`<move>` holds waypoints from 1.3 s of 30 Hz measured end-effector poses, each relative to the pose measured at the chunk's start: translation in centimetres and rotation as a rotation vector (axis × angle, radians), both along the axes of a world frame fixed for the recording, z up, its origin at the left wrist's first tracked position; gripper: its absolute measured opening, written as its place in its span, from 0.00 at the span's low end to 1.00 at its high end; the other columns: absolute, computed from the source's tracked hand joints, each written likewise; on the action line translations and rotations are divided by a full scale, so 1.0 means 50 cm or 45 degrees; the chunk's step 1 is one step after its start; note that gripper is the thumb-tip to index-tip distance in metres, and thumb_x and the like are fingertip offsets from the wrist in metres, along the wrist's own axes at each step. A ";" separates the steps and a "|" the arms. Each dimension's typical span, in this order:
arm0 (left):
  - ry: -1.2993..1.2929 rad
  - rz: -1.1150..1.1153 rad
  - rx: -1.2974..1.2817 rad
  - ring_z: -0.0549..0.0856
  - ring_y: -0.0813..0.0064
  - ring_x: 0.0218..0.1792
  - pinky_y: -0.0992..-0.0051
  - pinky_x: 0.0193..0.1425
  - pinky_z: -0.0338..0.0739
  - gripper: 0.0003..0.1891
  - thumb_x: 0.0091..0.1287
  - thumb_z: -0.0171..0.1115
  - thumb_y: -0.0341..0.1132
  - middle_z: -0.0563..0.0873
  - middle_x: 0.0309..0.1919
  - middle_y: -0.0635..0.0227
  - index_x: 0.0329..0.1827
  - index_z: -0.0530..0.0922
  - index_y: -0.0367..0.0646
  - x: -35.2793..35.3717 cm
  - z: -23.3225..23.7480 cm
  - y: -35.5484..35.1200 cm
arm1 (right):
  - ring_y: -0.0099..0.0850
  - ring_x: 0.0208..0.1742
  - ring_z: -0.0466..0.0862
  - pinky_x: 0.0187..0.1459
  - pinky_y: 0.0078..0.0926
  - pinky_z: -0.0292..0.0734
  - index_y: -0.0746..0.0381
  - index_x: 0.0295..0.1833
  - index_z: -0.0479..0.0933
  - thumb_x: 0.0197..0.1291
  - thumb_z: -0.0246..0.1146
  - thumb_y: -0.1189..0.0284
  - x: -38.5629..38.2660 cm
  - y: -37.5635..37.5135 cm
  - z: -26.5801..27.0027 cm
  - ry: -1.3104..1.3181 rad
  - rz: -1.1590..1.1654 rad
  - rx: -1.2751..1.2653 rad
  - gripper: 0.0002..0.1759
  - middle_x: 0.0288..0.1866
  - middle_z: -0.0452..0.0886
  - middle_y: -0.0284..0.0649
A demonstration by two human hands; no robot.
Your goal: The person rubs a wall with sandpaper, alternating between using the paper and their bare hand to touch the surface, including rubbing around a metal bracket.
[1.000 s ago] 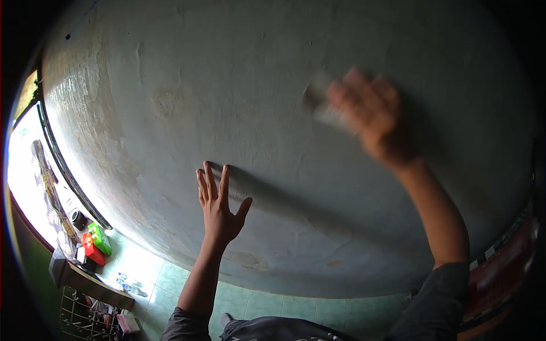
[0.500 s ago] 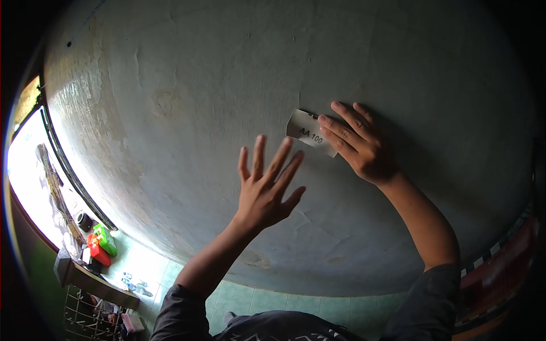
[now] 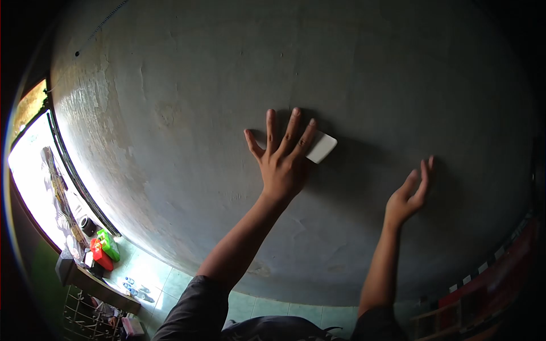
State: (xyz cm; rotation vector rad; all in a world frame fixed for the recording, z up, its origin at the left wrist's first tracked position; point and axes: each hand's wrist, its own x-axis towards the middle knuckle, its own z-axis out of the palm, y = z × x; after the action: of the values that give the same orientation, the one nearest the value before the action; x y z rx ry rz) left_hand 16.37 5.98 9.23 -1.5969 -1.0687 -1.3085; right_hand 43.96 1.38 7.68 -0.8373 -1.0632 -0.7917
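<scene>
My left hand (image 3: 282, 165) lies against the grey wall (image 3: 199, 187) with its fingers spread, holding a piece of sandpaper (image 3: 322, 148) flat under the palm and fingers. Only the pale right end of the sheet shows beside the index finger; the rest is covered. Off to the right, my right hand (image 3: 408, 196) is raised near the wall, empty, thumb apart from the fingers. It does not touch the sandpaper.
Flaking paint (image 3: 94, 91) marks the wall's left part. A bright doorway (image 3: 34, 165), red and green containers (image 3: 101, 254) and several bottles (image 3: 135, 288) are at the left. Pale green tiles (image 3: 272, 306) run along the wall's foot. A red surface (image 3: 500, 278) stands at lower right.
My left hand has moved up and right onto the sandpaper. My right hand has let go of it and swung down to the right. The sheet's printed side is now mostly hidden.
</scene>
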 end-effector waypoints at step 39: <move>0.469 0.122 0.382 0.57 0.61 0.86 0.41 0.87 0.49 0.36 0.68 0.74 0.52 0.64 0.85 0.71 0.79 0.72 0.70 -0.226 0.454 0.069 | 0.66 0.81 0.66 0.78 0.64 0.61 0.67 0.78 0.70 0.80 0.52 0.66 0.013 0.020 -0.101 -0.198 -0.365 -0.115 0.27 0.80 0.70 0.58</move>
State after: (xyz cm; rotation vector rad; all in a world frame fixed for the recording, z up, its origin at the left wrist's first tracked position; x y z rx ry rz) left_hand 5.05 9.44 31.95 -1.4658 -0.6787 -1.0055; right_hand 44.62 2.37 2.62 -1.0326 -1.1365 -1.0695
